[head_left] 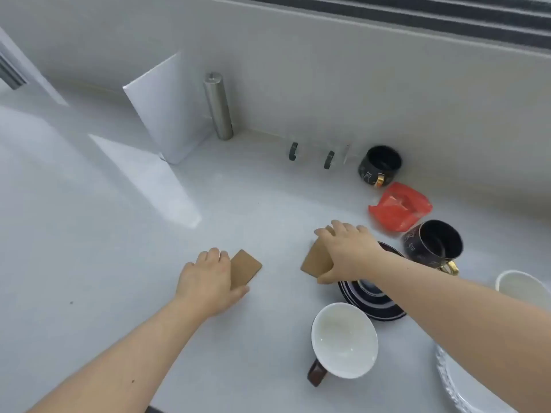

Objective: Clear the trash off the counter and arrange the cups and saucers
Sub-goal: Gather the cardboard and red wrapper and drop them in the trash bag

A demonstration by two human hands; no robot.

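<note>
My left hand (208, 280) rests on a brown card (245, 269) lying flat on the white counter (119, 234). My right hand (346, 253) holds a second brown card (314, 260) at the edge of a black striped saucer (372, 302), which my forearm partly hides. A crumpled red plastic bag (398, 208) lies behind it. Two black cups with gold handles stand nearby: one at the wall (380, 165), one right of the saucer (433, 245). A white cup with a dark handle (343, 341) sits at the front.
Another white cup (518, 286) and a white saucer (456, 380) are at the right edge. A white board (167, 114) leans on the back wall beside a metal cylinder (217, 105). Two small clear holders with dark clips (313, 153) stand by the wall.
</note>
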